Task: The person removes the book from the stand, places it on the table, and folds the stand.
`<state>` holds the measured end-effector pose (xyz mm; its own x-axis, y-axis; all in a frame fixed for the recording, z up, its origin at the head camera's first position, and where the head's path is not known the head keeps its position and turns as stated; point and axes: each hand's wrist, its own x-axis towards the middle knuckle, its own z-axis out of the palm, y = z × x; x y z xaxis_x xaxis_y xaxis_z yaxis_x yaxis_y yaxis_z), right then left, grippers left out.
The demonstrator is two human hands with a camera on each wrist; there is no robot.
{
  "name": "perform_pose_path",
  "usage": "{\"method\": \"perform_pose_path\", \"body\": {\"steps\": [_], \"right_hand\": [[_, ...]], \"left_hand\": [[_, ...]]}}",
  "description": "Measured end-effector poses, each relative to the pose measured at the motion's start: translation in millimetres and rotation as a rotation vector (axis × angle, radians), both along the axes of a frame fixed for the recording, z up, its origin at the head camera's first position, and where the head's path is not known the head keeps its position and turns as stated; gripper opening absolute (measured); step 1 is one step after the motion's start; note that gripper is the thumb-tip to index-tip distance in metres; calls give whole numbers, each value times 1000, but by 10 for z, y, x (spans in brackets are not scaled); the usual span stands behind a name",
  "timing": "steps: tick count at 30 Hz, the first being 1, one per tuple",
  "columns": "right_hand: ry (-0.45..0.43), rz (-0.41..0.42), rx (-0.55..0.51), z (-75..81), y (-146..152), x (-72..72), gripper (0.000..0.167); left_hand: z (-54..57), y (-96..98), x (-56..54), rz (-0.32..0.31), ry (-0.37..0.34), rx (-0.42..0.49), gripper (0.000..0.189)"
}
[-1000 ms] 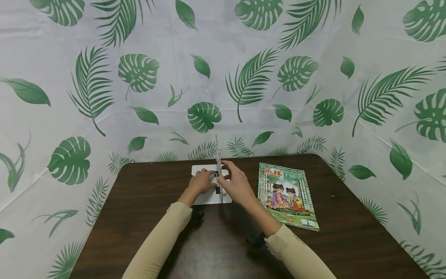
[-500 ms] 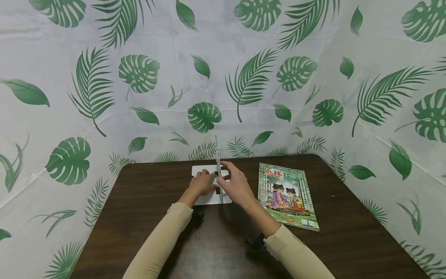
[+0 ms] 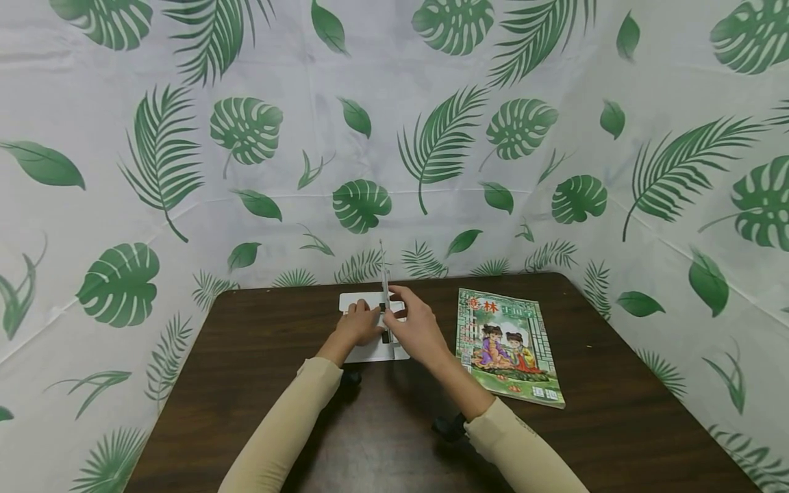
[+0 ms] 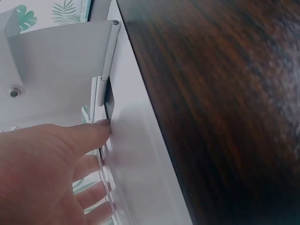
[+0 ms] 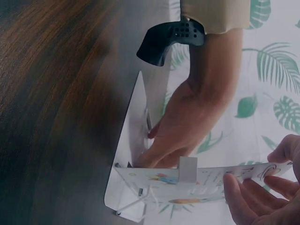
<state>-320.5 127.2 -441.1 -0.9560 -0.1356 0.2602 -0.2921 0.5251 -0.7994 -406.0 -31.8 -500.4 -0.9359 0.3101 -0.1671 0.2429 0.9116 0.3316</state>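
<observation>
A white folding book stand stands on the table, its flat base point(image 3: 370, 354) under my left hand point(image 3: 356, 325). Its thin upright panel point(image 3: 386, 281) rises edge-on from the base. My right hand point(image 3: 419, 325) pinches the panel between thumb and fingers, also visible in the right wrist view, where the panel point(image 5: 211, 180) shows printed pictures on one face. In the left wrist view, my left thumb point(image 4: 89, 136) reaches straight to the base beside the hinge, with the other fingertips resting lower on the base. A wire support point(image 5: 133, 205) lies at the panel's foot.
A magazine point(image 3: 505, 349) with an illustrated cover lies to the right of my right forearm. The dark wooden table point(image 3: 616, 424) ends at a white cloth backdrop point(image 3: 277, 171) with green leaves. A black wrist mount point(image 5: 176, 37) sits on my left wrist.
My left hand has shifted slightly over the base, its fingers settling near the hinge. My right hand stays on the upright panel, which keeps almost the same angle.
</observation>
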Motion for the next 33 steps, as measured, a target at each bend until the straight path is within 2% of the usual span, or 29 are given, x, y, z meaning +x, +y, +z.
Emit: {"method": "perform_pose_path", "body": {"steps": [3,6,14,17,20,23,27,30,33], "right_hand": [[-6,6,3,15,-30,0,54],[-4,9,4,20,-59,-3,54],[-23,-9,24,-24,-98,20,54],[-8,-16,27,-34,-102,16,53],[-1,-19,32,-59,-114,29,53],[12,-27,46,-89,-141,44,52],[41,-38,83,-94,-188,32,49],[69,-48,105,-86,-230,22,47],[96,-67,128,-97,-294,20,44]], "left_hand": [[74,-12,59,10,-19,0,61],[87,-21,87,23,-14,4,60],[-71,-64,208,31,117,30,52],[-55,-82,242,62,112,88,52],[49,-116,281,125,60,176,53],[164,-172,321,198,38,308,53],[302,-249,375,262,83,580,51],[375,-298,434,267,140,785,50],[439,-349,499,244,180,880,52]]}}
